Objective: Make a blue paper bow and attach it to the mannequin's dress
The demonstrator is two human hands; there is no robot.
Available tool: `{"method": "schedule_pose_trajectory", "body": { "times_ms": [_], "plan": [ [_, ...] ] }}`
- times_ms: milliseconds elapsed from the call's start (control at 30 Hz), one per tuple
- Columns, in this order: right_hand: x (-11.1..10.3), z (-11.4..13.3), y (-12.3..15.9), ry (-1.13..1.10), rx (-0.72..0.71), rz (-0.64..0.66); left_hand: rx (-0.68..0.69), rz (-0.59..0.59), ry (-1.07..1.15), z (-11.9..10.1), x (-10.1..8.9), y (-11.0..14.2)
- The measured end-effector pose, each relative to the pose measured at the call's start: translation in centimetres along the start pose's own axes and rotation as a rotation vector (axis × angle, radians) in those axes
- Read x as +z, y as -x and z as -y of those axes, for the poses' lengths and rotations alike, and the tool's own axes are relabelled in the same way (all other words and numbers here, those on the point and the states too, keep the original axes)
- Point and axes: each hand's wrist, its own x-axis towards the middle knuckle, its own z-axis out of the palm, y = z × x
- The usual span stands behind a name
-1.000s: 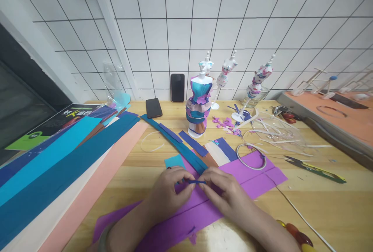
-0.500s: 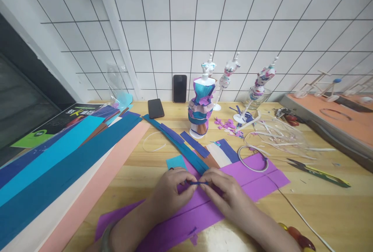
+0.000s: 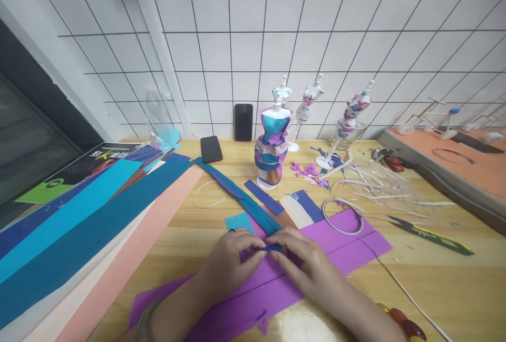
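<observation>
My left hand (image 3: 231, 263) and my right hand (image 3: 306, 265) meet over a purple paper sheet (image 3: 340, 242) on the wooden table. Both pinch the ends of a small dark blue paper strip (image 3: 269, 248) held between their fingertips. A teal paper strip (image 3: 247, 202) runs from just behind my hands toward the back. A small mannequin dressed in teal, purple and pink paper (image 3: 271, 144) stands behind it.
Long paper sheets in blue, teal and pink (image 3: 87, 226) cover the left side. A tape roll (image 3: 342, 215) and scissors (image 3: 430, 231) lie at right. Two phones (image 3: 210, 148) and more mannequins (image 3: 356, 110) stand at the back. An orange tray (image 3: 466, 165) lies far right.
My hands have stayed in place, working the small blue strip; its right end now looks a little thicker. The view has shifted slightly.
</observation>
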Motion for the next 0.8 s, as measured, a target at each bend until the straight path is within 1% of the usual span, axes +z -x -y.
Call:
{"method": "schedule_pose_trajectory", "body": {
  "times_ms": [233, 533, 600, 700, 800],
  "plan": [
    [-0.01, 0.11, -0.05, -0.010, -0.017, 0.006, 0.011, -0.005, -0.008, -0.15, -0.05, 0.09],
    [0.04, -0.20, 0.06, 0.015, 0.009, -0.049, -0.059, -0.079, 0.003, -0.34, -0.20, 0.16],
    [0.07, -0.13, 0.07, 0.008, 0.003, -0.044, -0.042, -0.072, -0.005, -0.25, -0.19, 0.07],
    [0.11, -0.02, 0.05, 0.003, -0.011, -0.034, -0.005, -0.031, -0.004, -0.17, -0.20, -0.11],
    [0.12, 0.01, 0.04, 0.000, -0.016, -0.028, 0.001, -0.007, -0.003, -0.17, -0.22, -0.17]
  ]
}}
